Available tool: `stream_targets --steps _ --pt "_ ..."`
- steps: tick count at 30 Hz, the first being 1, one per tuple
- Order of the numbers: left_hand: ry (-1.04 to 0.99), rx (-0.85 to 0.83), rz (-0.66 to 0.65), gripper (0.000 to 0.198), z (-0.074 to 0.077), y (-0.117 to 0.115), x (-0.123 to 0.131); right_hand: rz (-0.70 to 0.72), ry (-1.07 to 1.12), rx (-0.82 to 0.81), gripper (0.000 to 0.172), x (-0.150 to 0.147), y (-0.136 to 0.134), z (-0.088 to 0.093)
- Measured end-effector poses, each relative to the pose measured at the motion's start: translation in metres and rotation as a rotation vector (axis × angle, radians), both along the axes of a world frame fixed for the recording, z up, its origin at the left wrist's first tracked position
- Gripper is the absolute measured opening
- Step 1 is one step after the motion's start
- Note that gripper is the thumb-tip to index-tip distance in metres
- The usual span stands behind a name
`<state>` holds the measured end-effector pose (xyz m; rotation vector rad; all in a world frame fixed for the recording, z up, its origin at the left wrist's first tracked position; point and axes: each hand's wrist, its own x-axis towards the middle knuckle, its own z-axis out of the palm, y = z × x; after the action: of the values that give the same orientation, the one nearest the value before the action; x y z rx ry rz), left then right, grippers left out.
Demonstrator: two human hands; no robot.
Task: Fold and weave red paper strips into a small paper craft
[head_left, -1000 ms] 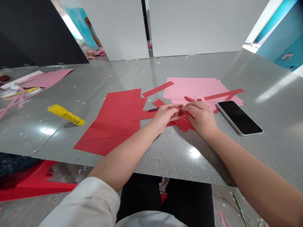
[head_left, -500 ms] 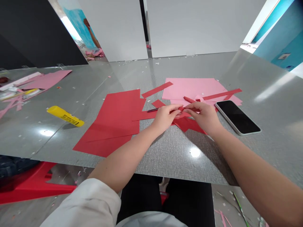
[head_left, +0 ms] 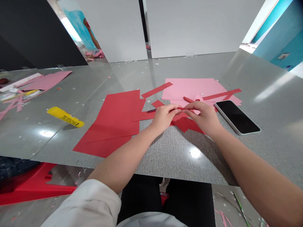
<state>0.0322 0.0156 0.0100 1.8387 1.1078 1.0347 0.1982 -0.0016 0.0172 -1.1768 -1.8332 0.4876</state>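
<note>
Between my fingertips is a small piece of red paper (head_left: pixel 181 108), pinched from both sides and partly hidden. My left hand (head_left: pixel 164 118) grips its left end, and my right hand (head_left: pixel 203 116) grips its right end. Below the hands lie red paper scraps (head_left: pixel 182 123) on the grey table (head_left: pixel 165 154). A dark pen-like stick (head_left: pixel 151 110) pokes out beside the left hand. Large red sheets (head_left: pixel 118 116) lie to the left. Pink sheets (head_left: pixel 189 86) rest behind the hands, with a red strip (head_left: pixel 220 94) across them.
A phone (head_left: pixel 238 117) lies right of my right hand. On the left is a yellow tube (head_left: pixel 65 116). Pink paper and scraps (head_left: pixel 47 80) lie at the far left. White panels (head_left: pixel 203 28) stand along the back; a person's arm (head_left: pixel 92 34) shows through a gap.
The red piece between my fingers looks flatter and more stretched out, where it was bunched up before. Both hands stay in nearly the same place.
</note>
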Motion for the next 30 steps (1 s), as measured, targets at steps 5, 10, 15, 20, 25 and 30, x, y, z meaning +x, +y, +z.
stream_targets --steps 5,10,15,20,25,30 --pt "0.035 0.034 -0.014 0.015 0.0007 -0.0005 -0.0011 0.003 -0.019 -0.021 0.011 0.0001 -0.0018 0.0023" --pt "0.031 0.024 -0.042 0.013 0.0020 -0.0008 -0.0016 0.040 -0.018 -0.055 0.014 0.0008 -0.0028 0.0045" --pt "0.089 0.023 -0.018 0.013 0.0039 -0.0024 -0.0017 0.013 -0.021 -0.101 0.013 0.0004 -0.0027 0.0042" --pt "0.067 0.027 -0.029 0.016 0.0010 -0.0022 -0.0014 -0.019 -0.014 -0.184 0.014 0.0008 -0.0002 0.0039" --pt "0.102 0.020 -0.079 0.016 0.0012 -0.0013 -0.0019 0.060 0.135 -0.287 0.015 -0.0012 0.0004 0.0024" --pt "0.183 0.057 -0.086 0.016 0.0060 -0.0048 -0.0004 0.042 0.176 -0.284 0.011 -0.0032 0.0002 0.0024"
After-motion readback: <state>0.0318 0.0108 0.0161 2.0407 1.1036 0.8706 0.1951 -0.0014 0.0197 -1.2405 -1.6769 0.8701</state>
